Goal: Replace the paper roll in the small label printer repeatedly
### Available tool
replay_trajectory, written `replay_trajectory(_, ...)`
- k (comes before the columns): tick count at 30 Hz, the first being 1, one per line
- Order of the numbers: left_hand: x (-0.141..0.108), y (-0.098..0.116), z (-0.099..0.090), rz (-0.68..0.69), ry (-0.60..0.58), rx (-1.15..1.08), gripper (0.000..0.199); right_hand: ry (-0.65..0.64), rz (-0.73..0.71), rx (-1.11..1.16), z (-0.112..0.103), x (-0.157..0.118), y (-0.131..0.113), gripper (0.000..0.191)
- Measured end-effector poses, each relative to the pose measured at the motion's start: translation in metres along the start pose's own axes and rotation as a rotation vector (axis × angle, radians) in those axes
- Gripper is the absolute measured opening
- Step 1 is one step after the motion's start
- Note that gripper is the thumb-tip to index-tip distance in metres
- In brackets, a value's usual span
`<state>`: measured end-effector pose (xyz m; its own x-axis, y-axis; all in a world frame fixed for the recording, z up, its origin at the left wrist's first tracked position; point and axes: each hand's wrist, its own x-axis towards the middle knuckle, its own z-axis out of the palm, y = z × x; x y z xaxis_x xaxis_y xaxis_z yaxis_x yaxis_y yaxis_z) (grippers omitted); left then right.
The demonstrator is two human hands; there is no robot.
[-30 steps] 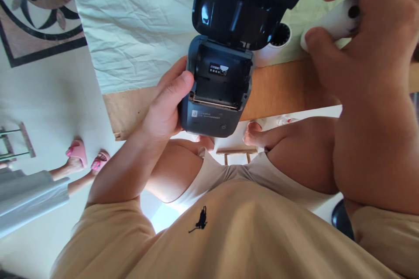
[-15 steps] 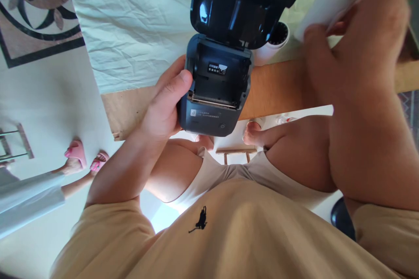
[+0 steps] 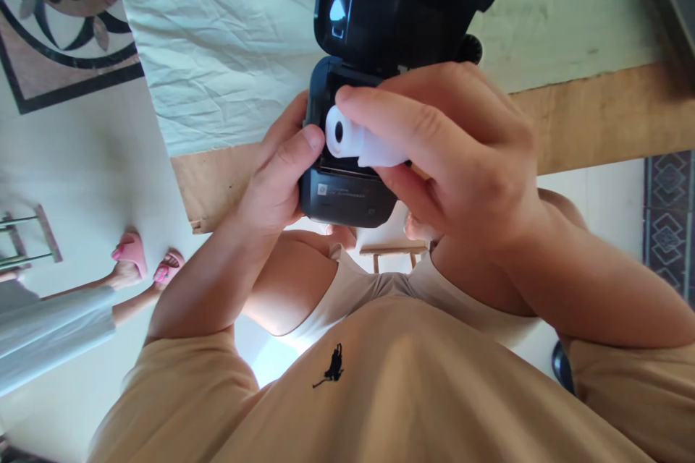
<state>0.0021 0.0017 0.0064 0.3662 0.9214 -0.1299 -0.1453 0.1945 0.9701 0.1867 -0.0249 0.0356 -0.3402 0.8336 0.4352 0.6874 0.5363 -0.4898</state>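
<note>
In the head view, a black label printer (image 3: 347,195) has its lid (image 3: 402,7) swung up at the far side. My left hand (image 3: 285,170) grips the printer's left side, thumb on the edge of the open compartment. My right hand (image 3: 461,145) holds a white paper roll (image 3: 374,148) over the compartment, its round end with a dark core hole facing left. The fingers wrap the roll from above and right, hiding its right end and part of the printer. Whether the roll touches the compartment floor I cannot tell.
A pale green cloth (image 3: 228,36) covers the table, with a bare wooden edge (image 3: 597,116) nearest me. Behind my right hand a dark round object (image 3: 471,49) partly shows. A dark flat object (image 3: 665,0) lies at far right. Another person's feet in pink sandals (image 3: 130,253) are at left.
My right hand has moved left from the far right, carrying the white roll to above the open compartment. My left hand and the printer have barely moved.
</note>
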Motion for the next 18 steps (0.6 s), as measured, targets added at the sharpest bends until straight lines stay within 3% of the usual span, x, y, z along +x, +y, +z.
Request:
replay_trajectory(3,0.0015,-0.0045,-0.0011,0.109,0.003,0.001,0.04,-0.004,0.002,-0.052,0.0022,-0.0019,0.0043,0.038)
replay_trajectory(7,0.0012,-0.0081,-0.0012,0.117,0.017,0.046,0.037,0.038,-0.034,-0.092,0.0033,-0.003,0.0098,0.024)
replay_trajectory(11,0.0003,-0.0103,-0.002,0.142,-0.012,0.029,0.039,0.107,-0.051,-0.118,0.0038,-0.0001,0.0103,0.034)
replay_trajectory(14,0.0003,-0.0104,-0.003,0.148,-0.018,0.015,0.041,0.081,-0.025,-0.125,0.0039,0.0022,0.0094,0.036)
replay_trajectory(18,0.0,-0.007,-0.0041,0.123,-0.027,0.047,0.036,0.03,0.068,-0.149,0.004,0.0045,0.0074,0.017)
